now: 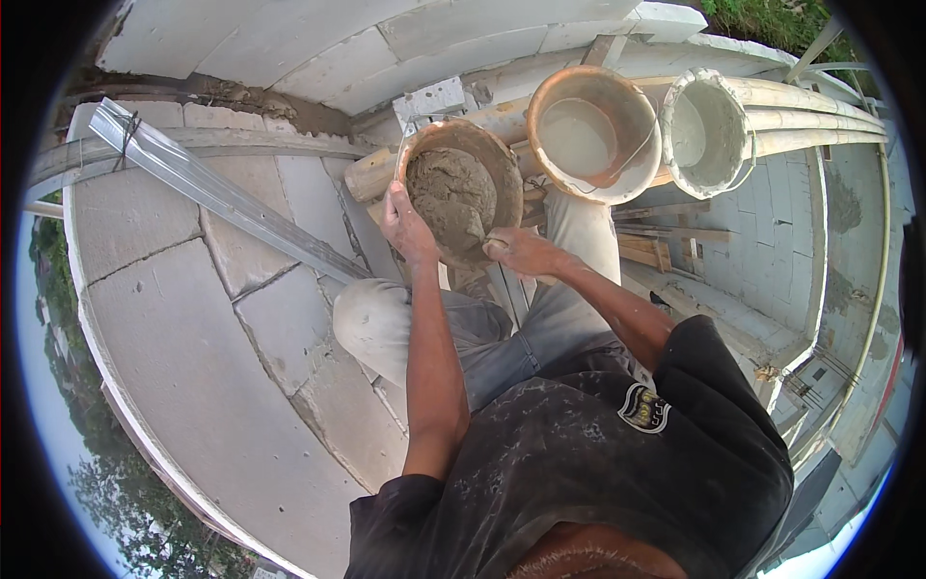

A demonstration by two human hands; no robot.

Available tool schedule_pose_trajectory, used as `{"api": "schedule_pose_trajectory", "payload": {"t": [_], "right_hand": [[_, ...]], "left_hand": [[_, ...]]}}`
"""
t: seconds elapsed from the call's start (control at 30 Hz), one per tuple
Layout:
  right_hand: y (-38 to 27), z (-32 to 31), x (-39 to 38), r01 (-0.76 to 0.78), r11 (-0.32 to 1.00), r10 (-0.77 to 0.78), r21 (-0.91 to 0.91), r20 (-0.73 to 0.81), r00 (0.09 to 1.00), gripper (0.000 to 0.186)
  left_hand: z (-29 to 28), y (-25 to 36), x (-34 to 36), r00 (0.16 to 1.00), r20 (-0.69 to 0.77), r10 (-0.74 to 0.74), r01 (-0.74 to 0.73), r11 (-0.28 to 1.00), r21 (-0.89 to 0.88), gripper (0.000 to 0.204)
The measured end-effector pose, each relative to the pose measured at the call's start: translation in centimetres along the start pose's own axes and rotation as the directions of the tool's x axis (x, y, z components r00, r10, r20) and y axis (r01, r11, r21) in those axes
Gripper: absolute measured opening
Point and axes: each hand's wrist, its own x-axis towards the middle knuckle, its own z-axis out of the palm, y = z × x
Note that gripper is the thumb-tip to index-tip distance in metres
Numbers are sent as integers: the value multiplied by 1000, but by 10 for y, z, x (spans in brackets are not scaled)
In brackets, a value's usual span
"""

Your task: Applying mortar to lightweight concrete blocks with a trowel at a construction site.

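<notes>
An orange-brown bucket (pixel 509 183) with grey mortar (pixel 449 193) in it stands in front of my knees. My left hand (pixel 409 230) is closed on its left rim, thumb toward the top of the edge. At the near right side of the mortar, my right hand (pixel 526 253) is closed in a grip. What it holds is mostly hidden; a mortar-covered tip shows beside the fingers, in the mortar. To the right stands a second orange-brown bucket (pixel 644 159) with cloudy liquid in it. Beside that is a whitish, mortar-crusted bucket (pixel 737 145), also with cloudy liquid.
Bamboo poles (pixel 810 121) run beneath and behind the buckets. A pale block wall (pixel 145 289) fills the left side, with a metal channel (pixel 241 198) leaning across it. Another block wall (pixel 463 39) rises beyond. Wooden pieces (pixel 666 236) lie lower down at the right, beside a drop.
</notes>
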Motion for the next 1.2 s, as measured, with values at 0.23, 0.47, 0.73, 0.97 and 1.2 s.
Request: {"api": "schedule_pose_trajectory", "payload": {"t": [0.23, 0.47, 0.73, 0.97, 1.2], "right_hand": [[-19, -25, -42, 82, 913, -105, 399, 35, 994, 36], [-148, -53, -91, 555, 593, -295, 583, -484, 824, 47], [-367, -90, 22, 896, 439, -487, -67, -856, 174, 48], [-384, -55, 54, 887, 412, -768, -206, -603, 216, 54], [-200, -107, -43, 630, 771, -507, 94, -508, 696, 56]], "left_hand": [[-13, -5, 16, 958, -203, -201, 160, 966, -202, 48], [-15, -19, 4, 873, -308, -378, 219, 868, -445, 53], [-7, -15, 4, 915, -359, -185, 170, 983, -73, 52], [-6, -20, 9, 932, -304, -197, 152, 974, -165, 50], [-15, -17, 13, 957, -174, -234, 209, 966, -151, 54]]}}
